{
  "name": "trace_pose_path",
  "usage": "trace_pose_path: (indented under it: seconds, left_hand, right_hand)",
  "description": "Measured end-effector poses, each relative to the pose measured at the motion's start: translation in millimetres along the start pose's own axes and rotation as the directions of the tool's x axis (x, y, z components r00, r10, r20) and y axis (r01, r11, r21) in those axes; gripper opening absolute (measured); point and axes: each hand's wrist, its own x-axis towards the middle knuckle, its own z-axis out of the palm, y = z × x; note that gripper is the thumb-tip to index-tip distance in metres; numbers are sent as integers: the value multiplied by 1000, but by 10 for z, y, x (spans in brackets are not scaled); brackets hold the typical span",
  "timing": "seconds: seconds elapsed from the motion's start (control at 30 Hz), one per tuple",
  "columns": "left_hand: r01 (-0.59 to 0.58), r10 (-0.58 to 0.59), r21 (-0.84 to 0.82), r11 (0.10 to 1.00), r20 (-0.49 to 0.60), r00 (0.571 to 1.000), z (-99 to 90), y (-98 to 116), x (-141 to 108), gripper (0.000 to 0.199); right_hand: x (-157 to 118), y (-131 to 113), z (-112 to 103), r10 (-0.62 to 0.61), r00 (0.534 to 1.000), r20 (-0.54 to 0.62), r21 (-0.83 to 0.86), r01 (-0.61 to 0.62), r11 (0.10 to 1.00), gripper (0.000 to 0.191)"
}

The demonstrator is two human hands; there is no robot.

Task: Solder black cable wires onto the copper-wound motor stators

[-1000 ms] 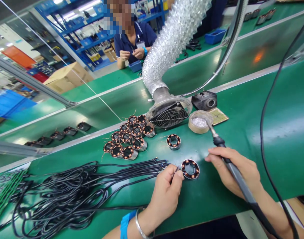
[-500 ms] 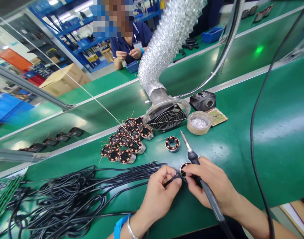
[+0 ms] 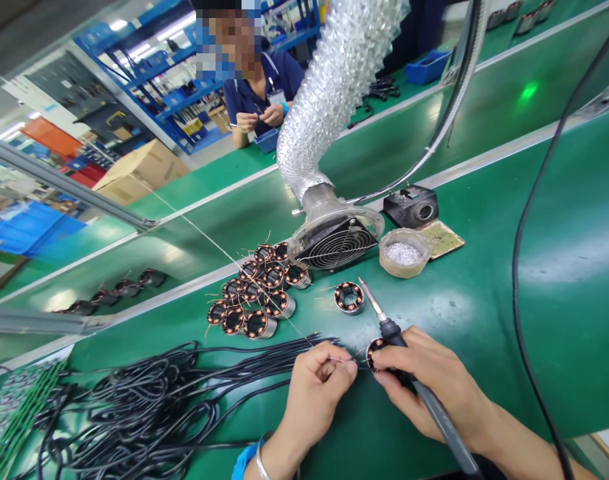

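Observation:
My right hand (image 3: 429, 380) is closed around a soldering iron (image 3: 434, 407), its tip pointing up and away over the bench. The same hand's thumb and fingertips also grip a motor stator (image 3: 373, 352) with copper windings, partly hidden by the fingers. Just left of it, my left hand (image 3: 317, 390) pinches a thin wire (image 3: 337, 359) between thumb and forefinger. Fine wire ends lie in the small gap between the stator and those fingertips; whether they touch is too small to tell. Another stator (image 3: 349, 297) rests on the bench beyond the iron's tip.
Several stators (image 3: 257, 325) cluster at the left of a fume extractor hood (image 3: 337, 243). A round tub (image 3: 405, 253) of silvery bits, a sponge tray (image 3: 442, 240) and a black iron holder (image 3: 412, 205) stand right. Black cables (image 3: 134, 400) fill the left. A co-worker (image 3: 262, 93) sits opposite.
The black cable that showed between my left thumb and fingers is less visible there now. My left fingertips sit slightly farther from the stator. The whole view has shifted a little.

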Motion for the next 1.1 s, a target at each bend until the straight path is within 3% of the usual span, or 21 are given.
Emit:
trace_pose_path:
  seconds: [0.27,0.5,0.77,0.87,0.97,1.1]
  left_hand:
    - [-18,12,158,987,40,999,37,126,4,23]
    - [-34,22,185,982,67,998,-29,63,-7,32]
    - [-218,194,458,862,99,976,20,91,-95,22]
    - [-261,252,505,823,86,964,82,45,-189,21]
    - [-311,264,443,841,167,950,128,4,-334,19]
    - [-352,267,292,889,292,918,24,85,-447,54]
  right_hand:
    - [42,-2,-8,1,999,44,8,-2,1000,27]
    - [58,-3,-35,44,996,76,48,-48,998,35]
    - [135,-11,-29,3,979,206,48,-14,999,26]
    - [64,-53,38,-9,992,128,-8,10,1000,27]
    - [7,-103,115,-3,1000,-6,-87,3,996,27]
    - [9,-109,107,-1,996,-87,-78,-6,997,29]
